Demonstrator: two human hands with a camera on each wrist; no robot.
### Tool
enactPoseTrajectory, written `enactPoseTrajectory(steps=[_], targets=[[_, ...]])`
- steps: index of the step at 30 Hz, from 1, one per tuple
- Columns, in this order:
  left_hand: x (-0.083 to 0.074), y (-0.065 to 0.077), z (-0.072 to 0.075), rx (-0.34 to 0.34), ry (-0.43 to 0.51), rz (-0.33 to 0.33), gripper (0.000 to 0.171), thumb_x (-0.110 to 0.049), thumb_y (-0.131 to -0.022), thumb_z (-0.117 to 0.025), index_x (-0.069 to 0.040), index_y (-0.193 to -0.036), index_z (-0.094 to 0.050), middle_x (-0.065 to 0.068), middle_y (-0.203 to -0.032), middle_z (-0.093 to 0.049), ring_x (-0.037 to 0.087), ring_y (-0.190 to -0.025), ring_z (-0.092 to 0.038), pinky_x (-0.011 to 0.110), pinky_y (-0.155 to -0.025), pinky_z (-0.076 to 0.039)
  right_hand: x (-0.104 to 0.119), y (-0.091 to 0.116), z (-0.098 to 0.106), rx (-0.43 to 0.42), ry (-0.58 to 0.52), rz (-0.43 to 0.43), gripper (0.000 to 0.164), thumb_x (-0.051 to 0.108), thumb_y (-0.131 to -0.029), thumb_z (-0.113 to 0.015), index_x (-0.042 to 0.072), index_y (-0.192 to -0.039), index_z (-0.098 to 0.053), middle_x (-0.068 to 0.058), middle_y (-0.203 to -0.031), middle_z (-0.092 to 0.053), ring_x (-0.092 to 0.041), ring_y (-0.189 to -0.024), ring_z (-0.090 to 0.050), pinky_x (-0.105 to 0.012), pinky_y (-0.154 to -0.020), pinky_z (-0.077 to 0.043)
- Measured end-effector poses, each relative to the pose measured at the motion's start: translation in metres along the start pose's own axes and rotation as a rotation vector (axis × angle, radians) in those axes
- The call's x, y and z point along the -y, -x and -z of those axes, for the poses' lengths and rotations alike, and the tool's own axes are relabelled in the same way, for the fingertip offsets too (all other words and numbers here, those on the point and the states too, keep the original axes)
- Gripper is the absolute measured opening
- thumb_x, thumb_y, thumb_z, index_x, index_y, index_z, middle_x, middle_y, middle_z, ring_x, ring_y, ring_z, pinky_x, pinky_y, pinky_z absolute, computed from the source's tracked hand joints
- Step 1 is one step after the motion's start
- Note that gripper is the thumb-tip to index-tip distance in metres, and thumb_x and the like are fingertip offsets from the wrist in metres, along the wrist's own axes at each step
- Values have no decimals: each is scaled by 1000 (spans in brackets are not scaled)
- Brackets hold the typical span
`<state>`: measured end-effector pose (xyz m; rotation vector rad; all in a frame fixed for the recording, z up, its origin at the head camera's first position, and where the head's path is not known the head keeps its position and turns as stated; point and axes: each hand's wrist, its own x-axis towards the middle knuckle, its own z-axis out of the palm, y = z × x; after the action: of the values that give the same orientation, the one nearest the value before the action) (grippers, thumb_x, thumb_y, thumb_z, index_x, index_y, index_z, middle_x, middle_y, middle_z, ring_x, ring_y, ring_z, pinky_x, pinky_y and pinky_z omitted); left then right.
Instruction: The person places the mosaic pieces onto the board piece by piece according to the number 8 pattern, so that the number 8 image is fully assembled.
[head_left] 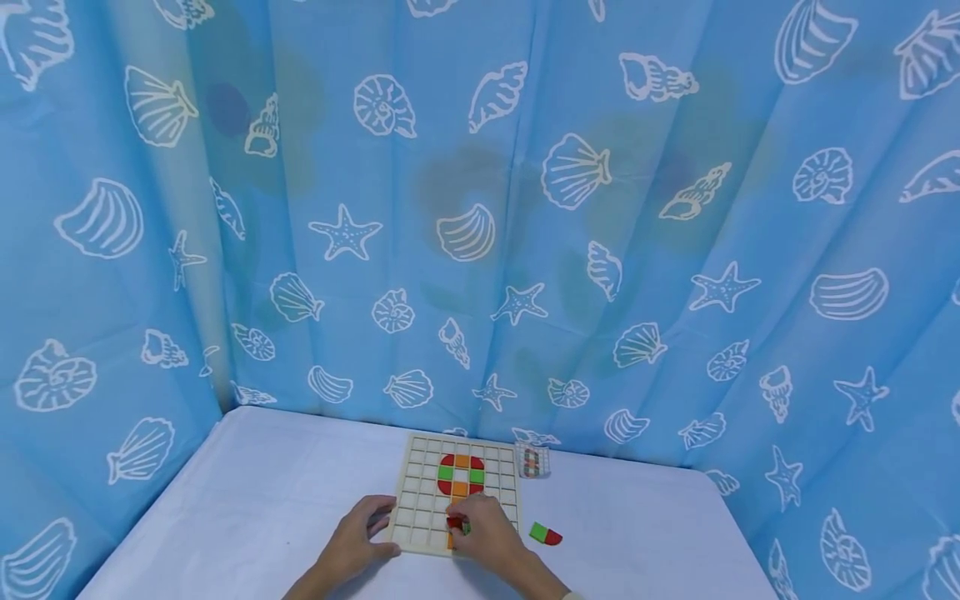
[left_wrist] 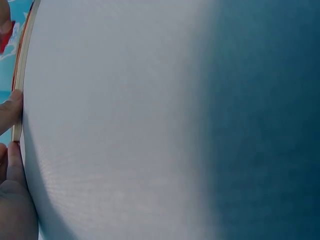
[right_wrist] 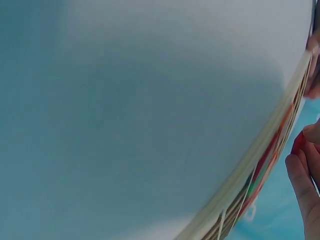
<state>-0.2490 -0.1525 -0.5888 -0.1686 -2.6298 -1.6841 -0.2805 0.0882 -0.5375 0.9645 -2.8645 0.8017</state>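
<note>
A pale grid board [head_left: 420,500] lies on the table, with red, orange and green tiles [head_left: 462,463] set in a ring in its cells and more orange tiles below. My left hand [head_left: 356,533] holds the board's near left corner, fingers at the left side and thumb by the front edge. Over the lower part of the board, my right hand [head_left: 487,533] pinches a red tile [right_wrist: 297,143] between thumb and fingers; in the right wrist view it is held above the board's surface. The right hand hides some cells beneath it.
Right of the board lie a loose green tile [head_left: 537,532] and a red rounded tile [head_left: 553,537], side by side. A small pattern card [head_left: 534,462] is by the board's far right corner. A blue shell-print curtain [head_left: 465,292] surrounds the white table [head_left: 637,533].
</note>
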Motion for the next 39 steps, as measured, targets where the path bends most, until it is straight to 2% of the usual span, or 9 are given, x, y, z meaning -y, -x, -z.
enactPoseTrajectory(steps=[4, 6, 16, 23, 26, 29, 31, 35, 39], targets=[[0, 1, 1, 9, -5, 0, 78, -6, -62, -89, 3, -129, -52, 16, -128, -54, 39, -124, -50, 25, -99, -52, 10, -5, -11, 13, -39, 58, 18, 5, -82, -73, 8, -100, -76, 7, -88, -70, 2, -74, -53, -12, -63, -53], [0, 1, 1, 14, -3, 0, 77, -6, -62, -89, 3, -130, -52, 16, -129, -54, 38, -125, -50, 26, -99, -52, 14, -6, -14, 10, -32, 77, 17, 4, -82, -73, 8, -98, -76, 7, -84, -70, 2, -71, -51, -11, -59, -49], [-2, 1, 1, 8, -2, -9, 77, -4, -62, -88, 3, -130, -52, 17, -129, -53, 38, -125, -50, 25, -98, -53, 16, -8, -20, 28, 81, 80, 21, 12, -81, -78, 12, -102, -77, 11, -86, -70, 4, -75, -52, -13, -61, -50], [-2, 1, 0, -1, -22, -14, 77, -5, -61, -89, 3, -129, -53, 16, -127, -54, 38, -123, -52, 24, -97, -53, 15, -9, -17, 34, 27, 75, 16, 10, -82, -77, 12, -97, -77, 12, -79, -67, 5, -70, -50, -11, -60, -49], [0, 2, 0, -1, -8, -18, 77, -4, -61, -88, 3, -129, -52, 16, -127, -54, 38, -124, -51, 24, -97, -53, 13, -9, -19, 10, 30, 112, 10, 7, -80, -76, 13, -88, -76, 13, -74, -64, 4, -67, -48, -10, -57, -45], [1, 1, -1, 3, 3, -17, 77, -4, -62, -88, 4, -129, -51, 17, -128, -53, 39, -124, -51, 24, -98, -53, 11, -9, -20, -6, 25, 127, 10, 6, -79, -76, 13, -85, -74, 14, -72, -62, 4, -65, -47, -11, -55, -44], [1, 1, -1, 5, 3, -10, 78, -4, -62, -88, 4, -130, -51, 17, -128, -53, 39, -124, -50, 23, -98, -53, 10, -9, -20, -8, 10, 114, 10, 7, -79, -77, 12, -87, -75, 14, -74, -63, 4, -67, -48, -11, -56, -45], [-2, 2, 0, 3, 2, 7, 78, -4, -62, -88, 3, -130, -51, 16, -128, -53, 38, -125, -50, 24, -98, -53, 9, -6, -17, 14, -60, 33, 21, 13, -81, -79, 8, -101, -76, 9, -87, -69, 2, -77, -56, -15, -65, -55], [-6, 3, 0, 0, -6, 14, 77, -3, -62, -88, 3, -130, -52, 16, -128, -53, 38, -124, -50, 24, -98, -52, 0, 2, -5, 10, -53, -67, 26, 20, -83, -78, 9, -106, -75, 5, -99, -71, -8, -92, -62, -29, -82, -61]])
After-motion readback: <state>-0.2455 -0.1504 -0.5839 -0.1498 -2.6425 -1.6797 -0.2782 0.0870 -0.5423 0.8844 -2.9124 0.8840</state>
